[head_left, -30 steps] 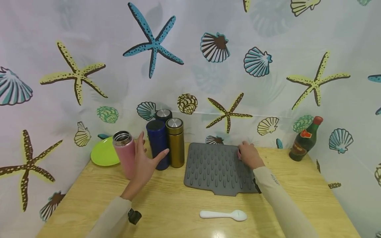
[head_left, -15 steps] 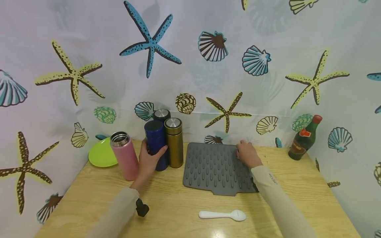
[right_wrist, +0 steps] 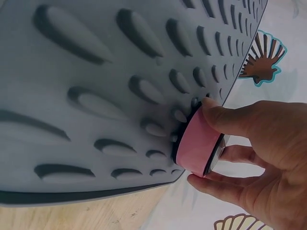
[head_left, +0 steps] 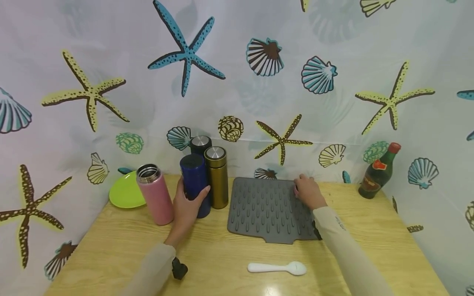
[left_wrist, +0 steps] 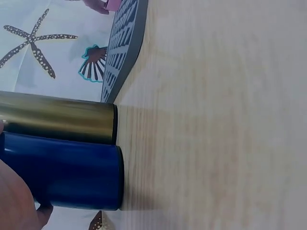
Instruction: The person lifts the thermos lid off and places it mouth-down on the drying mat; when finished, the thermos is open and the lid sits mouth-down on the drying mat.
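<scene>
My left hand grips a dark blue thermos bottle around its side, thumb on the right. In the left wrist view the blue bottle's base sits at or very near the tabletop. Beside it stand a gold thermos and, behind, a black one with a silver-topped lid. A pink thermos without its lid stands left of my left hand. At the back right corner of the grey drying mat, my right hand pinches a pink lid, which rests on the ridged surface.
A lime green plate lies at the back left. Near the front lies a white spoon. A green glass bottle with a red cap stands at the back right. A patterned curtain encloses the table's back and sides.
My left hand has gone from beside the pink thermos to the blue one and taken hold of it. The blue thermos has shifted slightly toward me. My right hand stays on the lid.
</scene>
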The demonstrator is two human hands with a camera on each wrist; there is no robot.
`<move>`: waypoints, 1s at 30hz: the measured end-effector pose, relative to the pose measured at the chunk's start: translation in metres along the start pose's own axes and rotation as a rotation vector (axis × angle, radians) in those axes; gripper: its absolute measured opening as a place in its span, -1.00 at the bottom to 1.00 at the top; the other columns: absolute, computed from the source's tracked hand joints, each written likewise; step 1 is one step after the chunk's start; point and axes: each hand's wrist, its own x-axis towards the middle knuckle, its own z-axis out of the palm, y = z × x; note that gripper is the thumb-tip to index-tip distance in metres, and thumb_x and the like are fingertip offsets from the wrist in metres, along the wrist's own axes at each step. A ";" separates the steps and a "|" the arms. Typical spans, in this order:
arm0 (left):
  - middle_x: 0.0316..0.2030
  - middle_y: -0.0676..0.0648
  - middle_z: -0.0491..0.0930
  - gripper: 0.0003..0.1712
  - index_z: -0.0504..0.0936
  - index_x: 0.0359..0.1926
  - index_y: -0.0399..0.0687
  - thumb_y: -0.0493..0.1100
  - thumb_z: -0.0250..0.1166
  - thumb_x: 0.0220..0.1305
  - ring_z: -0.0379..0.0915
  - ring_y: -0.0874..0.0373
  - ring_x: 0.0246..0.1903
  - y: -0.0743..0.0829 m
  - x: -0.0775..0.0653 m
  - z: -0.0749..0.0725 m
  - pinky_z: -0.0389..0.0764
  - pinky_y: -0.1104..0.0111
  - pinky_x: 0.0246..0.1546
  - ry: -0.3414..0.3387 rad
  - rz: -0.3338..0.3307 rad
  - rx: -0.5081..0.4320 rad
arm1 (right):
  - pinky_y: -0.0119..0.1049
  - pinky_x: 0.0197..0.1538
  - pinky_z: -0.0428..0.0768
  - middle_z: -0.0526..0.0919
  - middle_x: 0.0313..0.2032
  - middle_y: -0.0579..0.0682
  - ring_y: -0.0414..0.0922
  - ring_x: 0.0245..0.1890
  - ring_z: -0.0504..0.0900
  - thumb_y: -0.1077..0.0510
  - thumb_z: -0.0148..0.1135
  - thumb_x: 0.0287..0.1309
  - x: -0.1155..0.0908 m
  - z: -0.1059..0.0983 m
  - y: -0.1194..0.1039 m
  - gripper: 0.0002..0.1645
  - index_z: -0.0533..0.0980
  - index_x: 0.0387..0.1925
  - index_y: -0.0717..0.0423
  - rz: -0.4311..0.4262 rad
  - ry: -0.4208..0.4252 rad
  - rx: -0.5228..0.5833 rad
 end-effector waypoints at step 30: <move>0.45 -0.24 0.41 0.05 0.21 0.60 -0.06 0.08 0.54 0.24 0.38 -0.25 0.41 0.016 -0.036 -0.024 0.38 -0.21 0.40 -0.208 0.022 0.006 | 0.11 -0.15 0.58 0.55 -0.23 0.24 0.15 -0.33 0.52 0.28 0.28 0.36 0.005 0.006 0.005 -0.80 0.62 -0.09 0.38 0.050 0.011 0.053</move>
